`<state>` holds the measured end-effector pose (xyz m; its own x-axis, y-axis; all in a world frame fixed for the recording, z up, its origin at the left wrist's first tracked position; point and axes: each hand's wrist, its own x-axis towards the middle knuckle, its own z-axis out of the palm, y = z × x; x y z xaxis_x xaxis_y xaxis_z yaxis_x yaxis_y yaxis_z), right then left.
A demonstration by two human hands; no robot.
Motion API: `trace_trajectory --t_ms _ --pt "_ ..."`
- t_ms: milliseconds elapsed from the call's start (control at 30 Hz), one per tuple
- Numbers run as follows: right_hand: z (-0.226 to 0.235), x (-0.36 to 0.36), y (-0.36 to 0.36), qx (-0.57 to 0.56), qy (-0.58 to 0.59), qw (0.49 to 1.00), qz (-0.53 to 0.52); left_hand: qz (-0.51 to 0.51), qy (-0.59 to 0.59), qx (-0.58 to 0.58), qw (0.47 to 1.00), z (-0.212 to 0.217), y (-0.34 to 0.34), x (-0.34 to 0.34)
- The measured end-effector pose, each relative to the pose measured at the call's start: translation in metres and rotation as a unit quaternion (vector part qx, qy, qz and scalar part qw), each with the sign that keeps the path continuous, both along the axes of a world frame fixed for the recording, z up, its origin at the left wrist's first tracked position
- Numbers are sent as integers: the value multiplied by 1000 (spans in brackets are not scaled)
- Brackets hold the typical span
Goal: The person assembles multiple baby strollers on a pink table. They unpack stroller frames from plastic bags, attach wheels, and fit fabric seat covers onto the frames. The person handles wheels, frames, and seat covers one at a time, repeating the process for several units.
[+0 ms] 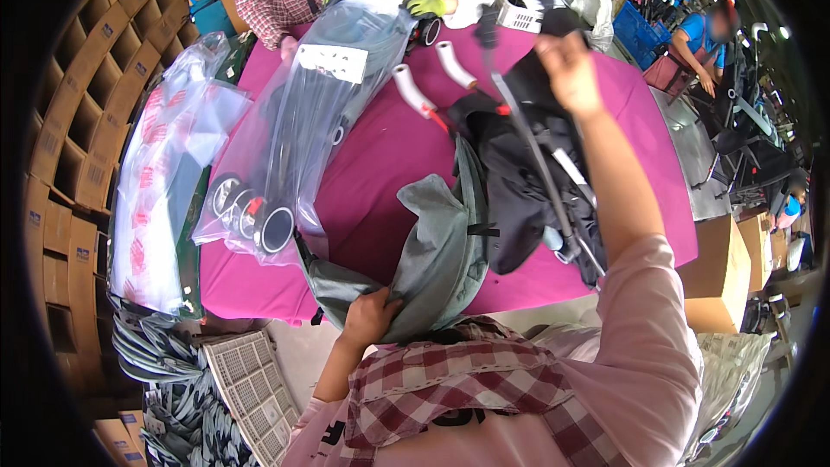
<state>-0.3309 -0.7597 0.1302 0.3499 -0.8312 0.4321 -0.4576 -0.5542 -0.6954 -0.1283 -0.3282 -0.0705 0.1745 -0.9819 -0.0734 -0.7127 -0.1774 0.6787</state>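
My left hand [370,315] is closed on the near edge of a grey-green fabric canopy [441,242], which curves open over the table's front edge. My right hand [568,73] is stretched far forward, its curled fingers at the upper end of a folded black stroller [523,182]. Motion smears that end, and the exact spot gripped is partly hidden. Grey metal tubes run slantwise down the stroller over bunched black fabric. Two white curved tubes [413,89] with red and orange ends lie beside it, left of its top.
A stroller packed in clear plastic [324,121] lies on the magenta-covered table [372,199], wheels toward me. Two co-workers stand across; a yellow-green gloved hand [425,5] is near a wheel. Plastic bags [160,182] are stacked left. Cardboard boxes [716,272] stand right, a crate [251,389] lower left.
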Motion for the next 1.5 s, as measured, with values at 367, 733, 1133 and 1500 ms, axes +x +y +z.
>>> trace_trajectory --t_ms 367,733,1133,1500 --pt "-236 14 -30 0 336 941 -39 146 5 -18 989 10 32 -14" --pt "-199 -43 32 -108 412 905 -18 83 29 -45 995 -30 -7 -13" --pt "-202 -102 30 -80 395 905 136 -130 -167 -318 924 67 -380 -90" --pt "-247 -107 13 36 312 934 174 -161 -146 -175 960 -59 -472 -144"
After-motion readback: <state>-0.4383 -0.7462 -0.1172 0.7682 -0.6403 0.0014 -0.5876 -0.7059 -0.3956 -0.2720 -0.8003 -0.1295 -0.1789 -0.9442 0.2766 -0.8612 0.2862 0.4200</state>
